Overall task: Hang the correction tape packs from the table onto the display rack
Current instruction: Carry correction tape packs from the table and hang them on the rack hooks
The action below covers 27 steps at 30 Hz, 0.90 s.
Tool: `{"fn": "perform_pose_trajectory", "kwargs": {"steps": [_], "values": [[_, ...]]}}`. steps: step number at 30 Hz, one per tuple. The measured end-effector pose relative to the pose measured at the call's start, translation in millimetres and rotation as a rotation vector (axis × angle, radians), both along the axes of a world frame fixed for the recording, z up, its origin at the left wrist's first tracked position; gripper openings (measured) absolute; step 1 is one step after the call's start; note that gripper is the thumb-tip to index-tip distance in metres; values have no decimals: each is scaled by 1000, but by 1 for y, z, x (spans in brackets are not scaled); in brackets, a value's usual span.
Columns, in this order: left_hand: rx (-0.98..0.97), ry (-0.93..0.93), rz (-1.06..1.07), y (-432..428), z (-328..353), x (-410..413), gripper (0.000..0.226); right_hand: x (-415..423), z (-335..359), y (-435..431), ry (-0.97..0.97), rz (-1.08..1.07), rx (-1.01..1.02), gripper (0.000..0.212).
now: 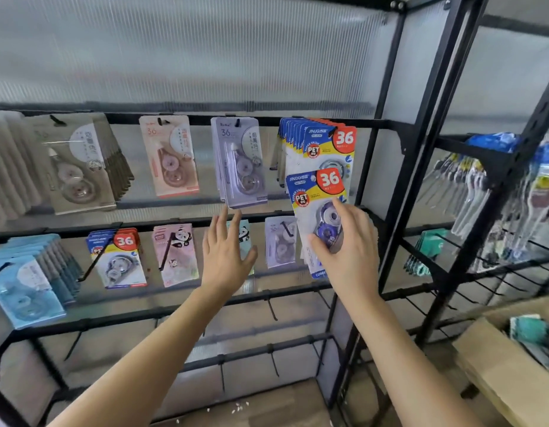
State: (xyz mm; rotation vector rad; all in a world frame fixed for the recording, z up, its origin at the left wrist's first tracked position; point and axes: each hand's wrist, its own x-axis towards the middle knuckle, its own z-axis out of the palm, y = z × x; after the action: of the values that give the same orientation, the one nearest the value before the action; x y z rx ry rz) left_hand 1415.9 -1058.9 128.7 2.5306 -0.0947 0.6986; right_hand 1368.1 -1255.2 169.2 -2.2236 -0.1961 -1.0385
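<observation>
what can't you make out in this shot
Head view:
- pack: lower half hidden by right hand.
- teal panda pack: mostly behind left hand.
- box: contents cut off by right edge.
- hung packs: small print blurred.
- table: out of frame.

Take the hanging stack (321,143) at the right end of the display rack's (202,120) upper rail as your mark. The pack (313,195) in your right hand (350,251) sits just below and in front of that stack, overlapping its lower part. Your left hand (223,257) is lower and to its left, before the lower row of packs (119,257). More packs (239,161) hang left of the stack on the same rail. A second rack (488,161) stands to its right, and a cardboard box (495,371) lies well below and right.
</observation>
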Motion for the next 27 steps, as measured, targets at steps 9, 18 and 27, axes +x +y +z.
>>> {"fn": "perform_pose_trajectory", "kwargs": {"steps": [9, 18, 27], "values": [[33, 38, 30, -26, -18, 8, 72, 43, 36, -27, -112, -9, 12, 63], [21, 32, 88, -26, -17, 18, 71, 75, 48, -36, -120, 1, -13, 65], [14, 31, 108, -19, -19, 19, 72, 65, 38, -35, -153, 58, 58, 64]]}}
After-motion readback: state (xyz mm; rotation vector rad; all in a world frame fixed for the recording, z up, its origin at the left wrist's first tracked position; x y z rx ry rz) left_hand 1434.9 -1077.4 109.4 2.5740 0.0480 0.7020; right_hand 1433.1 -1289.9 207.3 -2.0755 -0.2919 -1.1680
